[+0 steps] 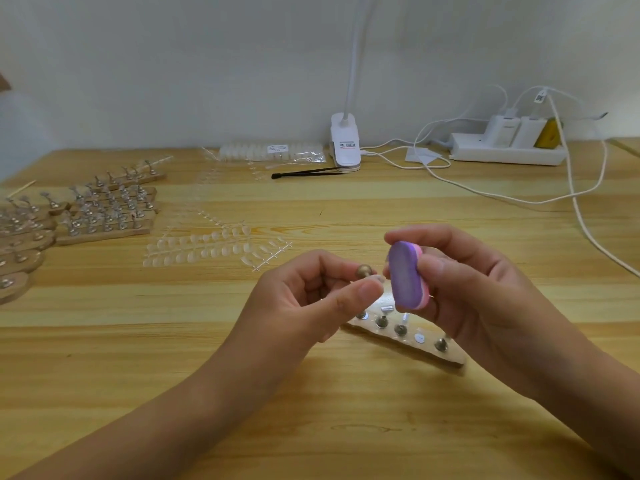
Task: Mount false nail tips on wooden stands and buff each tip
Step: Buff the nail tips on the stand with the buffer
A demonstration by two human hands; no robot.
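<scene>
My left hand (304,299) pinches a small metal peg holder (364,270) with a clear nail tip (377,279) on it, raised above the table. My right hand (467,289) grips a purple and pink buffer block (406,275), its purple face against the tip. Under both hands a wooden stand (408,344) lies on the table, carrying several metal pegs, some with tips. Sprues of clear nail tips (207,245) lie spread out behind my left hand.
Many wooden stands (104,211) with mounted tips are lined up at the far left. A bag of tips (273,151), black tweezers (308,173), a white clip lamp (344,143) and a power strip (509,150) with trailing cables sit along the back.
</scene>
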